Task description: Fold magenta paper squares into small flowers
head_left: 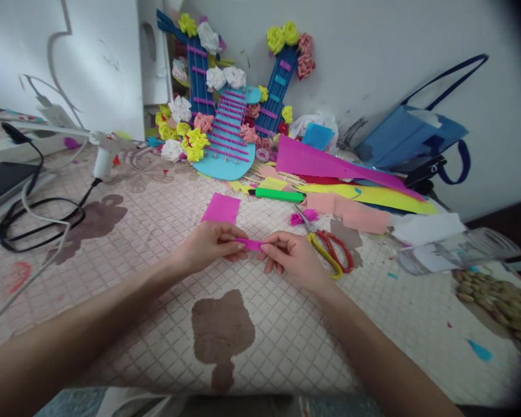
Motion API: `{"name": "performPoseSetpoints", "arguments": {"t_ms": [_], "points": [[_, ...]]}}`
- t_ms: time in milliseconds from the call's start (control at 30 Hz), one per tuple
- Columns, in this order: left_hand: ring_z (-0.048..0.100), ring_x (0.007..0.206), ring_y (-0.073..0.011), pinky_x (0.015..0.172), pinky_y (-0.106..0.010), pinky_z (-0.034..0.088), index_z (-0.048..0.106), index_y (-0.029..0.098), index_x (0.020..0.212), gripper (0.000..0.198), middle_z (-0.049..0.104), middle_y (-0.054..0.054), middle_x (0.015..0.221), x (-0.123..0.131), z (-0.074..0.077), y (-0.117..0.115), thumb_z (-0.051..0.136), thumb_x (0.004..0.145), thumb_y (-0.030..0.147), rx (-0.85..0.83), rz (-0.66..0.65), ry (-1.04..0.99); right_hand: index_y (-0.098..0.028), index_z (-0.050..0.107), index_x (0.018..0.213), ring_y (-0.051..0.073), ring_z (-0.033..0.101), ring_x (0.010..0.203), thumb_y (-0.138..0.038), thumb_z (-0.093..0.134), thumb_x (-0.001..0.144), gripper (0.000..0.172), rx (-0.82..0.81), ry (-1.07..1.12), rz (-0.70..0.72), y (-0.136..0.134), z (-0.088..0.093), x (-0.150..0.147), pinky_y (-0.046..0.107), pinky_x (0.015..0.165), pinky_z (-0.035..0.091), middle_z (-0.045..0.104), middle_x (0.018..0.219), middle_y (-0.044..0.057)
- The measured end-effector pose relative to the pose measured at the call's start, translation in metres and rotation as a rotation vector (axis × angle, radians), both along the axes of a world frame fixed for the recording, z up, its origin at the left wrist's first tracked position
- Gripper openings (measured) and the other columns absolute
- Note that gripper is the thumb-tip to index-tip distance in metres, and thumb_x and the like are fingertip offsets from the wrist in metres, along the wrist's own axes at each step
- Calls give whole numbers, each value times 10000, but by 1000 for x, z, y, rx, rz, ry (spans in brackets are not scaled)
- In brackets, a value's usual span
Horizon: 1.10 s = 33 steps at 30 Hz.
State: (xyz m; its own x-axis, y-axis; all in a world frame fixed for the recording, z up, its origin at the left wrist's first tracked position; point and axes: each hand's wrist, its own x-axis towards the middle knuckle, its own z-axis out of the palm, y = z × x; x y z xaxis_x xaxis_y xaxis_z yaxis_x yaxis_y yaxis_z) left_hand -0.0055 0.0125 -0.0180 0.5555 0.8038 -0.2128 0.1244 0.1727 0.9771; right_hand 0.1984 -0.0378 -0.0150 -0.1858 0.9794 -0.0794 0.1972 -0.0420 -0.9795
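Between my two hands a narrow folded strip of magenta paper (252,244) is stretched level above the tabletop. My left hand (215,243) pinches its left end, thumb in front. At the right end my right hand (293,255) pinches it the same way. Just behind my left hand lies a flat magenta paper piece (222,208). Scissors (330,252) with red and yellow handles rest beside my right hand, their blades pointing to a small crumpled magenta paper bundle (303,217). A green marker-like tool (279,195) lies farther back.
Paper-decorated instrument shapes (228,133) with paper flowers lean on the wall. Coloured sheets (351,174) and a blue bag (412,136) are at back right. A clear jar (460,252) lies by a pile of nuts (495,301). A glue gun (104,156) and cables (39,226) occupy the left.
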Motion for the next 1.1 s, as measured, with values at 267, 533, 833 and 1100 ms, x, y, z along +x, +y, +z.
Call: {"name": "performPoseSetpoints", "arguments": {"t_ms": [267,533,833,1100], "points": [[530,580,-89,520,-187,425,679,124,817,227,613,-10,640,0,6,6,614,808,341,372,-75,173,-168,600,809,88,611,489,-359,610,826,192,-20,-1,18,0,2,1,192,399,379,679,709,9],[449,521,-84,472,-189,337,650,150,671,224,524,19,548,5,19,20,625,762,353,354,-9,210,-189,602,877,118,604,538,-374,550,857,193,153,-243,-111,4,13,40,251,498,442,670,753,19],[473,503,-80,450,-196,314,649,138,727,187,536,9,560,109,29,59,590,792,303,235,138,141,-193,530,881,234,585,793,-384,652,747,264,261,-1059,-344,-11,5,105,322,631,429,594,873,75],[508,539,-109,498,-223,339,652,119,597,142,582,-11,550,155,-5,67,657,699,218,366,93,264,-198,493,1060,237,606,750,-389,594,795,342,135,-1130,-350,-16,4,96,281,529,343,603,1018,118]]}}
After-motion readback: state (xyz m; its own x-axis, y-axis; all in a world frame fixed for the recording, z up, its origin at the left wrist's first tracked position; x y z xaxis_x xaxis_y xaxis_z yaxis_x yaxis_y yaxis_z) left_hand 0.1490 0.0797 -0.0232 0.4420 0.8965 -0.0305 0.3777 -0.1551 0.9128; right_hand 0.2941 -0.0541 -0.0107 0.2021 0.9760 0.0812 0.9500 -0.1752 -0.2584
